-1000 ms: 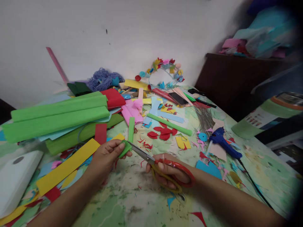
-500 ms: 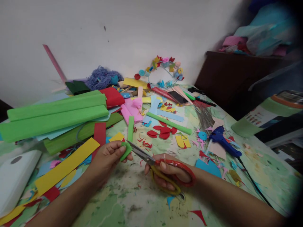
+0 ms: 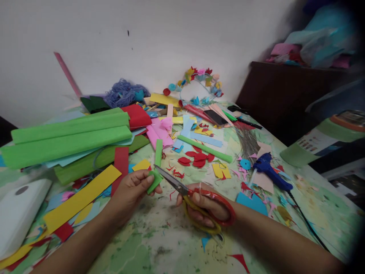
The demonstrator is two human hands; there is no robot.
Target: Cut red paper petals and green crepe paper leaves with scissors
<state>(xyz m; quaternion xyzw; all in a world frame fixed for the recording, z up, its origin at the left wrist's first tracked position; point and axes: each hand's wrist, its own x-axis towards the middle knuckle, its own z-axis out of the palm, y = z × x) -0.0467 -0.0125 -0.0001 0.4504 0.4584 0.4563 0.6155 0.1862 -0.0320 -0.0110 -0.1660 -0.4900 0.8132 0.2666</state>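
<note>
Between the thumb and fingers of my left hand (image 3: 137, 190) is a small piece of green crepe paper (image 3: 154, 182). My right hand (image 3: 203, 203) grips scissors (image 3: 209, 196) with one red and one yellow handle loop. Their blades point up and left, with the tips at the green piece's upper edge. How far apart the blades are is hard to make out. Just behind the piece lies a green paper strip (image 3: 159, 151). Red paper petals (image 3: 199, 158) sit beyond the scissors.
Green paper rolls (image 3: 68, 140) and a yellow strip (image 3: 82, 199) lie at left, near a white device (image 3: 24, 213). A blue glue gun (image 3: 272, 173), its cord trailing, and a green bottle (image 3: 316, 140) stand at right. A flower wreath (image 3: 199, 85) leans on the wall.
The green piece has turned slightly in my left fingers. The scissors' yellow loop has swung a little right and away from the red one. The whole view has shifted slightly.
</note>
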